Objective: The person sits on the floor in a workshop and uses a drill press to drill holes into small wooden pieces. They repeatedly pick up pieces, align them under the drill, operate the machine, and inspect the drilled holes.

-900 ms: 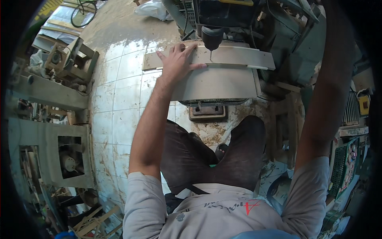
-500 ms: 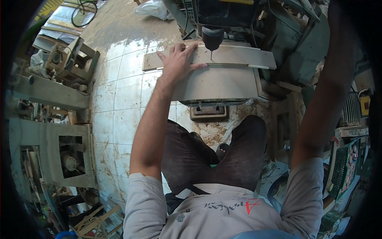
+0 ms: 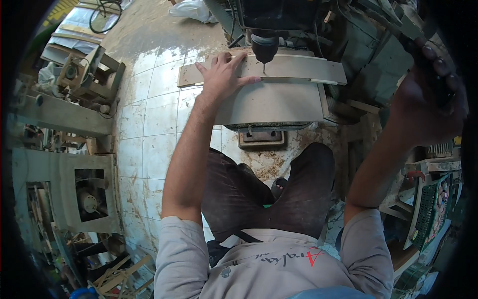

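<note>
My left hand [image 3: 223, 74] lies with fingers spread on the left part of a long flat wooden board [image 3: 298, 66], its thumb along the near edge. The board rests crosswise on a drill press table [image 3: 279, 102]. Above the board hangs the dark drill chuck [image 3: 264, 47] with a thin bit [image 3: 264, 67]; whether its tip touches the wood, I cannot tell. Off to the right, my raised right hand [image 3: 430, 107] is closed around the dark feed lever [image 3: 413, 49] of the drill press. Shadow partly hides those fingers.
The drill press base [image 3: 261, 139] stands on the dusty tiled floor [image 3: 159, 114]. Old machine frames [image 3: 59, 172] line the left side, with wood scraps [image 3: 122, 276] below them. A green crate [image 3: 432, 212] is at the right, and a white plastic bag [image 3: 191, 11] lies at the back.
My right hand has come down into view at the right, on the lever; before, only its forearm showed. My left hand stays in place on the board.
</note>
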`<state>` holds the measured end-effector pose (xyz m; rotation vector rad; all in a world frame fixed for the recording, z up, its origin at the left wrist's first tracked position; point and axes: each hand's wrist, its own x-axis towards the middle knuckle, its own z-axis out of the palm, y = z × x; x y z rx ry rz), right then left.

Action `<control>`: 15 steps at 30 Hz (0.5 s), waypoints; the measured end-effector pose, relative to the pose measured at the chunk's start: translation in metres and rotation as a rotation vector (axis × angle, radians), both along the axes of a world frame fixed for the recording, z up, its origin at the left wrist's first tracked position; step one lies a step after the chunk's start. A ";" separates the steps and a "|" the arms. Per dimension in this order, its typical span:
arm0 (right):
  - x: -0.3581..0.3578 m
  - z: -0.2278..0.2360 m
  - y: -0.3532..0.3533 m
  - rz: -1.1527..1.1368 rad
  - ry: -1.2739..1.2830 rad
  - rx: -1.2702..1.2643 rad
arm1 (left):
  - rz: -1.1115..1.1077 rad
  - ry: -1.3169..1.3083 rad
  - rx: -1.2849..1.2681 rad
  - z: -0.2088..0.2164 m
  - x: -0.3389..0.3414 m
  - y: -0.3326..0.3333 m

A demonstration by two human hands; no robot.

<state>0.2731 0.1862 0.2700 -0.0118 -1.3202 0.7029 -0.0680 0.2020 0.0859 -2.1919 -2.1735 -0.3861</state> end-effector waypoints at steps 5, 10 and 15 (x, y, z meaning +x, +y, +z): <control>-0.004 -0.046 -0.011 0.113 0.060 0.047 | -0.006 0.002 0.012 -0.002 -0.001 0.001; -0.017 -0.061 -0.023 0.077 0.166 -0.021 | -0.012 0.001 0.025 -0.002 0.000 0.000; 0.012 -0.004 0.015 0.342 -0.015 0.097 | -0.016 0.010 0.068 -0.006 0.001 0.000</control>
